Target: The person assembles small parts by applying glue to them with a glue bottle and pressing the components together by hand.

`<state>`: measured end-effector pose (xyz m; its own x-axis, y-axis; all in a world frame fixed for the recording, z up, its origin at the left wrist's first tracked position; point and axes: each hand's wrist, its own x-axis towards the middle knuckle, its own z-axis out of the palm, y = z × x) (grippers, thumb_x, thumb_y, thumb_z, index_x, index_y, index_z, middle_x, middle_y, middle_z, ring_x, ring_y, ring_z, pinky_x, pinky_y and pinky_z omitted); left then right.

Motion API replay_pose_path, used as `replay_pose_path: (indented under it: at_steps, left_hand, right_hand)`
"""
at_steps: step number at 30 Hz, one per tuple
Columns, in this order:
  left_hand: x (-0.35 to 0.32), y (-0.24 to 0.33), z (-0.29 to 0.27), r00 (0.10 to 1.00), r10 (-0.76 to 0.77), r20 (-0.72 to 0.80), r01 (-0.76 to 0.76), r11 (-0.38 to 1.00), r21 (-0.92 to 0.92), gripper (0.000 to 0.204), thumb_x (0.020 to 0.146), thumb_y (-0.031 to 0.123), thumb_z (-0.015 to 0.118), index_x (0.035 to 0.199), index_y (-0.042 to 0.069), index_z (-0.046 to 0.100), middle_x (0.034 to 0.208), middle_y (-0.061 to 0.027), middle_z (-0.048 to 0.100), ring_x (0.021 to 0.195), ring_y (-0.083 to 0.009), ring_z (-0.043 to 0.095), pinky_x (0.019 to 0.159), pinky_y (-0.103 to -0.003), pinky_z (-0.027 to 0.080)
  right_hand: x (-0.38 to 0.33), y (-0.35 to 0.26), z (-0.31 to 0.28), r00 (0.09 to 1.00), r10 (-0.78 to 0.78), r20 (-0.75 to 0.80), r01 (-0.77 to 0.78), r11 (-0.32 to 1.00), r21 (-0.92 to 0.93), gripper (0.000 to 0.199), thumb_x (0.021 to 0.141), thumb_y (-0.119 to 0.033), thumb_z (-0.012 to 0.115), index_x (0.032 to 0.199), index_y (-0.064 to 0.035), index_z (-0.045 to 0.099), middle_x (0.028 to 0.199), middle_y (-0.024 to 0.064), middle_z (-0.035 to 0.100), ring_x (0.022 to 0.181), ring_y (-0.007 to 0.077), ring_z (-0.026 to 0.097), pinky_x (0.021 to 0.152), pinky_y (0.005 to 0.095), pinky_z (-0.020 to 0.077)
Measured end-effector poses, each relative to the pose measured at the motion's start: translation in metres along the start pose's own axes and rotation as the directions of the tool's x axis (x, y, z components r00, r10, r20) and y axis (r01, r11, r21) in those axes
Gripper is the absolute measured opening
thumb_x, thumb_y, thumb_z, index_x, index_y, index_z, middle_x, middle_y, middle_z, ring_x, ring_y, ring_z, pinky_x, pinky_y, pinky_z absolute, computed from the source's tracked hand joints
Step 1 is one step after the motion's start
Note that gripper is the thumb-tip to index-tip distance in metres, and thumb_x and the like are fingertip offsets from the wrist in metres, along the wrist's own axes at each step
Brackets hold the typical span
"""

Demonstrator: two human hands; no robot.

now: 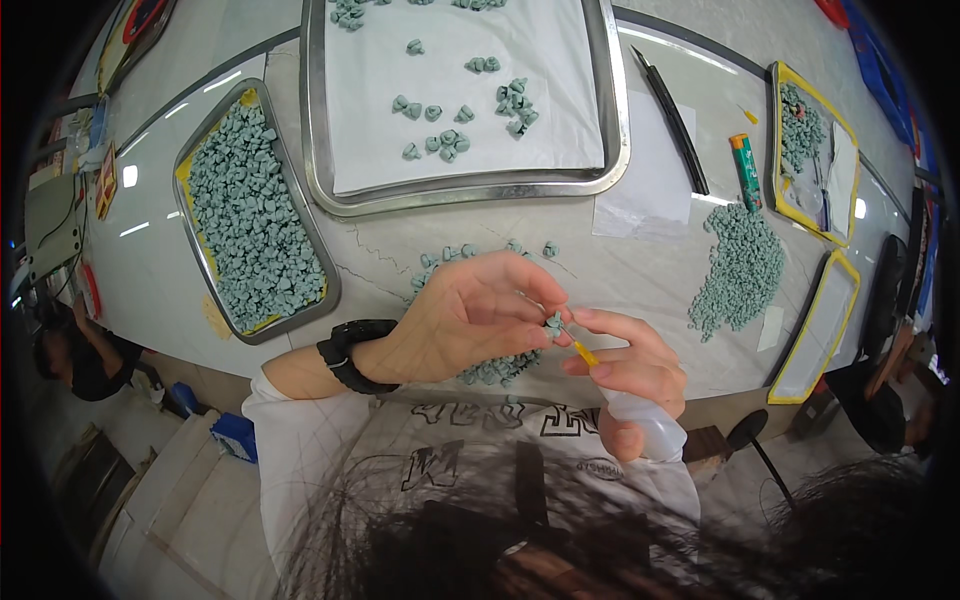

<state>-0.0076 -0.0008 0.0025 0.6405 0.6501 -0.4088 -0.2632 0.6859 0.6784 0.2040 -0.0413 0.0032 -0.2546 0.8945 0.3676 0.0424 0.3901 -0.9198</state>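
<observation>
Bottle (660, 432), translucent, is held in the right hand (640, 368), its yellow nozzle (584, 352) run out between the fingers and aimed left. Small green piece (553, 324) is pinched between thumb and fingers of the left hand (475, 315), right at the nozzle's thin tip; whether tip and piece touch can't be told. Right fingers are closed around bottle and nozzle. Both hands are held over the near middle of the tabletop (650, 268), above a loose heap of green pieces (500, 368), partly covered by the left hand. Dark watch (355, 352) is worn on the left wrist. Large metal tray (470, 194) is placed at far middle, lined with white sheet (375, 145), green clusters set out on it. Second tray (332, 292), left, is filled with green pieces. On the right, smaller green bits (740, 270) are heaped, with a green tube (746, 172), orange-capped, at the heap's far edge. Black pen-like tool (673, 120) is laid partly over white paper (640, 195), right of the large tray. Two yellow-edged trays (815, 340) are set far right.
</observation>
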Motion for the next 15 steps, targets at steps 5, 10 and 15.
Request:
replay_pose_path:
  at_steps: [5,10,15]
  left_hand:
    - [0.001,-0.001,0.000,1.000,-0.010,-0.012,0.010,1.000,-0.020,0.028,0.086,-0.007,0.058,0.112,-0.002,0.050,0.111,-0.0134,0.058,0.104,-0.0213,0.061,0.089,-0.031,0.052]
    - [0.001,0.007,0.004,0.993,-0.101,-0.061,0.098,0.994,-0.057,0.031,0.086,-0.006,0.057,0.117,-0.005,0.053,0.110,-0.0144,0.060,0.101,-0.0221,0.063,0.088,-0.030,0.052]
    - [0.002,0.000,0.000,0.995,-0.052,-0.084,0.048,0.998,-0.048,0.029,0.087,-0.006,0.055,0.116,-0.005,0.056,0.107,-0.0147,0.062,0.100,-0.0223,0.064,0.087,-0.029,0.051]
  right_hand:
    - [0.003,0.001,-0.003,0.999,-0.033,0.026,0.034,0.999,-0.040,0.045,0.095,-0.045,0.044,0.094,-0.0018,0.056,0.077,0.0107,0.066,0.093,0.0400,0.064,0.064,0.0400,0.0509]
    - [0.011,0.005,-0.024,0.986,0.067,0.151,0.012,0.883,-0.469,0.032,0.077,-0.022,0.063,0.101,-0.0026,0.058,0.092,0.0108,0.062,0.098,0.0344,0.058,0.076,0.0416,0.0454]
    - [0.004,0.025,-0.027,0.946,0.218,0.240,0.069,0.589,-0.806,0.049,0.057,-0.001,0.064,0.106,-0.0066,0.061,0.096,0.0110,0.057,0.097,0.0305,0.054,0.082,0.0426,0.0399]
